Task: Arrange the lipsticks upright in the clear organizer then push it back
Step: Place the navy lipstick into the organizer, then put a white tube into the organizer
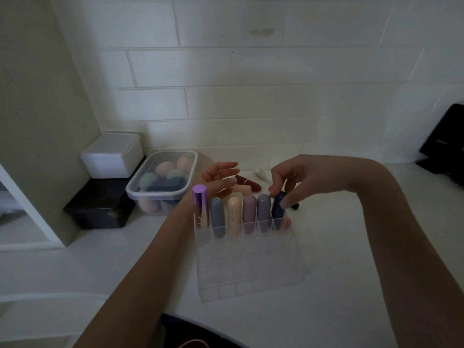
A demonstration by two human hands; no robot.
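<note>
A clear organizer with a grid of slots stands on the white counter. Its back row holds several upright lipsticks: a shiny purple one, grey-blue, cream, mauve and lilac. My right hand pinches a dark blue lipstick standing in the rightmost slot. Behind the organizer's left end, my left hand hovers open, palm up, above a peach lipstick and a dark red lipstick lying on the counter.
A lidded clear tub of makeup sponges sits left of the organizer, next to a white box stacked on a black box. A white tube lies near the tiled wall. A black object stands at the far right.
</note>
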